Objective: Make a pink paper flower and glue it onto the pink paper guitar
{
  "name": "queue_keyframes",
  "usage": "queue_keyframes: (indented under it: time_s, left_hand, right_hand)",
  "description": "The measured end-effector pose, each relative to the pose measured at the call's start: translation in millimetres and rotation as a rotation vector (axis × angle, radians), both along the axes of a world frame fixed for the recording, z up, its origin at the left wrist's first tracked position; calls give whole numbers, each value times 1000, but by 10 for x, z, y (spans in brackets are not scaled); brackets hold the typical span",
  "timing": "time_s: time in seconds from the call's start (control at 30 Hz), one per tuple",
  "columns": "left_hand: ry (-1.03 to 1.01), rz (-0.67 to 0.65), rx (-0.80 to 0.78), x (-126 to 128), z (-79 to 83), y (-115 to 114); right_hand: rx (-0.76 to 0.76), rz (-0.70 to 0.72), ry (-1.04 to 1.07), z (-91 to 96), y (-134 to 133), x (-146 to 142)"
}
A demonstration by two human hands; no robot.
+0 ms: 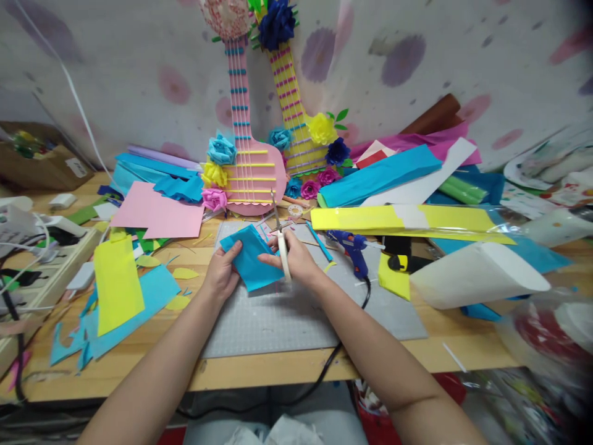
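Over the grey cutting mat (287,324), my left hand (223,272) grips a folded piece of blue crepe paper (254,262) by its left edge, thumb on top. White-handled scissors (283,253) sit in my right hand (296,259), their blades pointing up and away from me. Some fingers of that hand reach to the right edge of the blue paper. Whether the blades are parted is hard to make out. Right of the hands lies a blue glue gun (353,250) with a black cord.
A pink paper guitar (259,170) and a yellow one (296,130), both with paper flowers, lean on the wall. Yellow paper (118,284) and blue scraps lie left. A wrapped yellow roll (356,219) and a white roll (477,275) lie right. Power strips (41,290) line the left edge.
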State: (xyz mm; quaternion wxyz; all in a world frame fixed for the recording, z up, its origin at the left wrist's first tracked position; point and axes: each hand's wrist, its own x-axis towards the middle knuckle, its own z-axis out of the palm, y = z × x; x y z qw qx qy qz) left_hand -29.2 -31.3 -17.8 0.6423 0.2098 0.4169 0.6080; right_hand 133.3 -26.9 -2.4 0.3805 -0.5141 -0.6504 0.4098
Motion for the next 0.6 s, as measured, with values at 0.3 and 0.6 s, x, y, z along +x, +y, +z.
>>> queue_keyframes:
  time_s: [0.3, 0.6]
  left_hand:
    - [184, -23, -15, 29, -39, 23]
    - [789, -692, 301, -226, 486, 386]
  right_hand:
    - [-42, -105, 150, -108, 110, -50]
    - [-4, 32, 68, -48, 88, 37]
